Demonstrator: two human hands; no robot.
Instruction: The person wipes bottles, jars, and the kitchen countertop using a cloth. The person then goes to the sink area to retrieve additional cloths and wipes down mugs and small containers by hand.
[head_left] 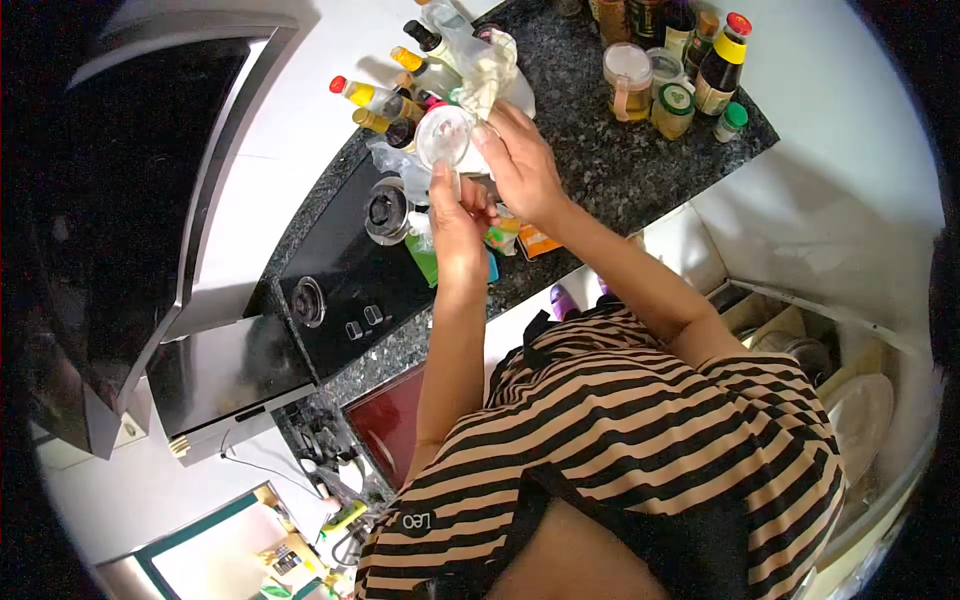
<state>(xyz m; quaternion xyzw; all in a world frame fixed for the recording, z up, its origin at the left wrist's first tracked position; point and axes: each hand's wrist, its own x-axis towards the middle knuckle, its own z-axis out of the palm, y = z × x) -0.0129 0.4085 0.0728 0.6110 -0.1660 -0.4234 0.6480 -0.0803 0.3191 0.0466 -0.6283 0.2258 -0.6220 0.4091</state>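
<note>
Head view shows the left hand [458,222] pinching the lower rim of a clear glass jar [444,136], while the right hand [520,160] curls closed around a pale cloth [490,70], above the desk [610,160] beside the stove [345,270].

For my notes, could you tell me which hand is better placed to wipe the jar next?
Right, probably: the right hand grips the cloth against the jar, while the left hand holds the jar from below.
</note>
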